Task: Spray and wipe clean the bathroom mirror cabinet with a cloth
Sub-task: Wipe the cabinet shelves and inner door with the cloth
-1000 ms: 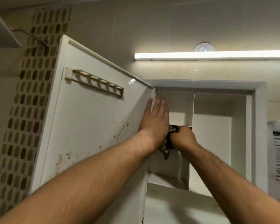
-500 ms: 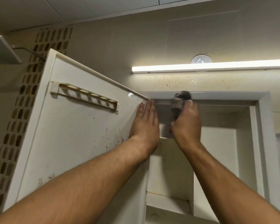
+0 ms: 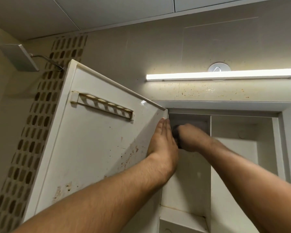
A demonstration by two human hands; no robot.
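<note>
The white cabinet [image 3: 287,132] is open, and its door [image 3: 91,148] swings out to the left, its stained inner face toward me. My left hand [image 3: 161,140] lies flat with fingers together against the door's hinge-side edge. My right hand [image 3: 190,137] is inside the upper left compartment, closed around a dark cloth [image 3: 175,132], of which only a small part shows between the two hands. The cloth presses against the compartment's left wall near the top. No spray bottle is in view.
A slotted holder rail [image 3: 104,106] is fixed across the door's inner face. A lit tube light [image 3: 225,75] runs above the cabinet. A square shower head [image 3: 17,58] hangs at upper left beside a mosaic tile strip [image 3: 32,132]. A vertical divider [image 3: 210,157] splits the cabinet.
My right hand rose with the cloth from mid-height to the top frame, then dropped slightly and moved left into the top corner. My left hand stays on the door edge.
</note>
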